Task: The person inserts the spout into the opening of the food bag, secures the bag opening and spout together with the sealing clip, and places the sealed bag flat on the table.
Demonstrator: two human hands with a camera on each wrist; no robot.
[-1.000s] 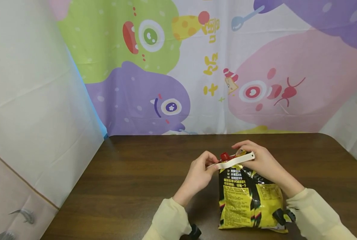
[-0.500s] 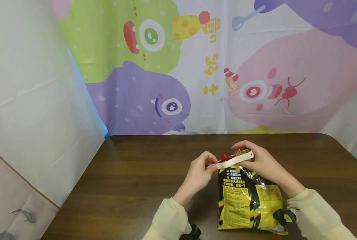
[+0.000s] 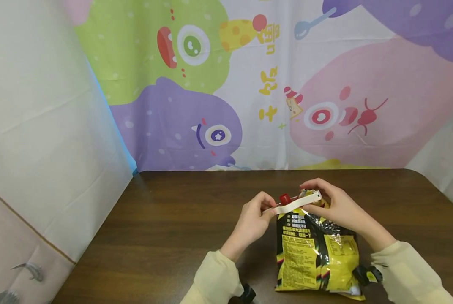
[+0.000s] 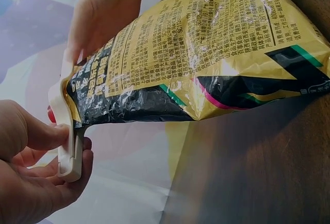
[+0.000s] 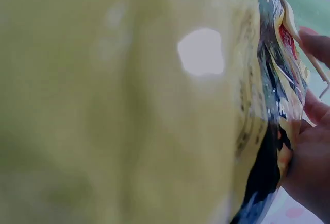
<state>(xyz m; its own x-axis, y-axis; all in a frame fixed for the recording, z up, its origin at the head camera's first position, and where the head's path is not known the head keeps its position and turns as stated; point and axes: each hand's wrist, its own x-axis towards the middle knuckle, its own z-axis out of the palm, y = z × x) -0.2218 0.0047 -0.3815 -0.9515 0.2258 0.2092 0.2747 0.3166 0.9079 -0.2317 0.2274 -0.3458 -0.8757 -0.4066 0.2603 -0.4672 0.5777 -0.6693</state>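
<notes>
A black and yellow snack bag [image 3: 298, 261] stands upright on the table, its printed back facing me. Across its top lies a white bag clip [image 3: 296, 204], with a small red cap [image 3: 285, 199] behind it. My left hand [image 3: 254, 219] pinches the clip's left end between thumb and fingers; the left wrist view shows the clip's two bars [image 4: 67, 154] slightly apart there. At the bag's top right corner, my right hand [image 3: 338, 204] holds the gathered film between thumb and fingers, beside the clip's free end. In the right wrist view the bag [image 5: 129, 100] hides much of the work.
The brown wooden table [image 3: 165, 228] reaches back to a cartoon-printed curtain [image 3: 264, 139]. White cloth [image 3: 51, 105] hangs at the left side. Black wrist camera mounts [image 3: 245, 292] sit below both sleeves.
My right hand has shifted slightly right, away from the clip's right end, uncovering more of the bag's top corner. The left hand keeps its place on the clip.
</notes>
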